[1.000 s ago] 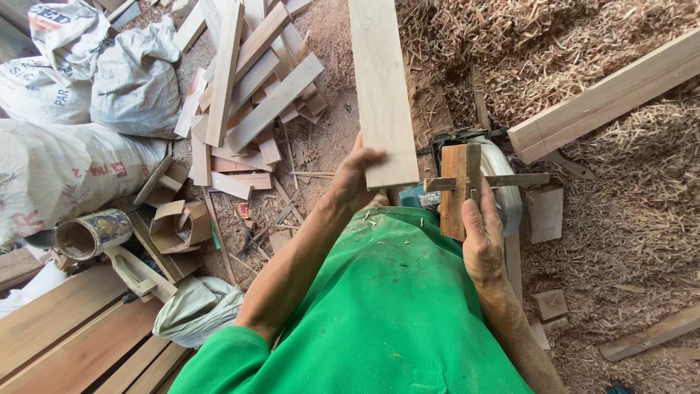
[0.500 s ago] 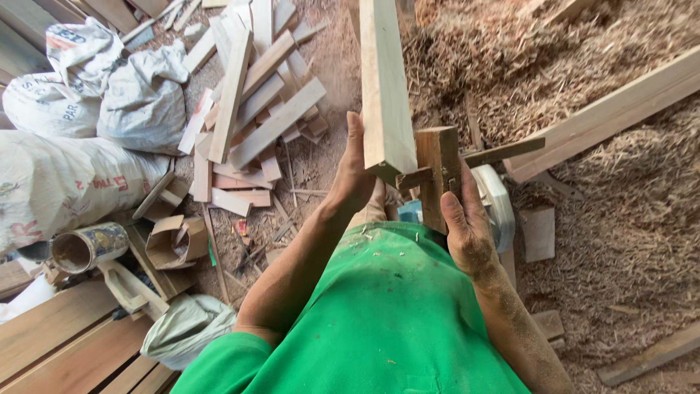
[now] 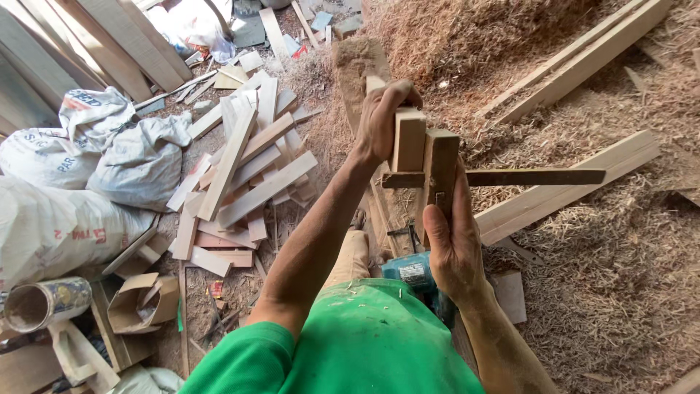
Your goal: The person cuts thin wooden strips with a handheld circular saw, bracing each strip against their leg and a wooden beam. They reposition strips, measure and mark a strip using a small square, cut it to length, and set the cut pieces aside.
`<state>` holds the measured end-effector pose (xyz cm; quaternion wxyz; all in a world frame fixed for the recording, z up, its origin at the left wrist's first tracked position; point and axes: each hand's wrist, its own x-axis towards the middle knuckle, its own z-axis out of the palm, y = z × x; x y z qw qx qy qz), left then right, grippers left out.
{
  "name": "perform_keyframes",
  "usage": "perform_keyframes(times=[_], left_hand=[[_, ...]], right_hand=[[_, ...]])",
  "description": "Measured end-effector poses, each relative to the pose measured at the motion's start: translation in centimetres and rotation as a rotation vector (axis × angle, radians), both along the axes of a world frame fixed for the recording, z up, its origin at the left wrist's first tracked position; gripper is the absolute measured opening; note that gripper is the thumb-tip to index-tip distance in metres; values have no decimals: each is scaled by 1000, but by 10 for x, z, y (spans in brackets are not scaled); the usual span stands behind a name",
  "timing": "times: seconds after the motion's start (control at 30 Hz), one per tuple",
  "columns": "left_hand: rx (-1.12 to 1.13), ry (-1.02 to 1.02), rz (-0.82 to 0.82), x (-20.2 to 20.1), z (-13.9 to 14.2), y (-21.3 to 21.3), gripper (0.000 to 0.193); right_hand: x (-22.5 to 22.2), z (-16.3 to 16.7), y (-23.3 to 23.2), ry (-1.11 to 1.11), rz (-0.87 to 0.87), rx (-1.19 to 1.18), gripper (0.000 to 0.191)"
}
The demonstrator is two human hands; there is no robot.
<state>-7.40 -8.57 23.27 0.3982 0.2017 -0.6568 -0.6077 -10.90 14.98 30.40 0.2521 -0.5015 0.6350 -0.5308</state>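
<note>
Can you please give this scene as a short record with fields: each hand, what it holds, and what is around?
Left hand: grips a pale wooden board by its end.
Right hand: holds a wooden try square against the board; its blade points right.
Below hands: teal power tool, partly hidden.
Left side: pile of wood offcuts, white sacks, open cardboard box.
Right side: sawdust, long planks.
Clothing: green shirt.

Since a second ago, the long pale wooden plank has been turned from lying flat to end-on toward the camera, the left hand now gripping its near end. The right hand has lifted the wooden-stocked try square with dark metal blade against it, exposing the teal power tool beneath.
</note>
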Motion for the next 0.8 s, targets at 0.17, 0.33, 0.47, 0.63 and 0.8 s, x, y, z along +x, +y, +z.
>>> perform_keyframes(times=[0.17,0.33,0.47,0.63,0.8], left_hand=[[76,-41,18,-18,13,-8,55],[148,-47,28,-33,14,-20,54],[-3,-169,106,-45,-4,-39,43],[-507,-67,144,-47,-29,-67,27],[-364,58,57,-36,-49,-40,37]], right_hand=[[-6,19,-9,-5,-63,44,64],[-15,33,-20,-43,-76,57,64],[-15,39,-37,47,-106,50,65],[-19,56,-62,19,-126,124,69],[-49,68,-89,-121,-47,106,70]])
